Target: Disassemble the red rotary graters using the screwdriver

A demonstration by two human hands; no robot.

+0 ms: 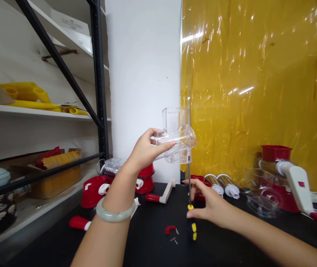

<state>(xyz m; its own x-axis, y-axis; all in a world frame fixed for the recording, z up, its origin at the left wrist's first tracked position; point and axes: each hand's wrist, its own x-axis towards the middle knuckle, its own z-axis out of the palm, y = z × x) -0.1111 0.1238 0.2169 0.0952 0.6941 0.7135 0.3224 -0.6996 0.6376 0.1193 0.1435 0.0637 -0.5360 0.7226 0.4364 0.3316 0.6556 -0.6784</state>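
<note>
My left hand [148, 148] grips a clear plastic grater housing [181, 136], thumb along its front, holding it raised above the table with its square chute upward. My right hand [208, 202] has its fingers around a screwdriver [190, 187] with a black and yellow handle. The shaft stands upright, and its upper end meets the underside of the housing; the tip itself cannot be made out. Below, on the black table [147, 248], lie a small red plastic piece [170, 228] and several tiny metal screws or pins [174, 240].
A white crank with a red handle [153, 198] lies behind my hands. Red bases [93, 191] stand at left, grater drums [226, 185] at right. An assembled grater [293, 178] stands far right. Shelving [99, 92] borders the left; a yellow plastic curtain [253, 92] hangs behind.
</note>
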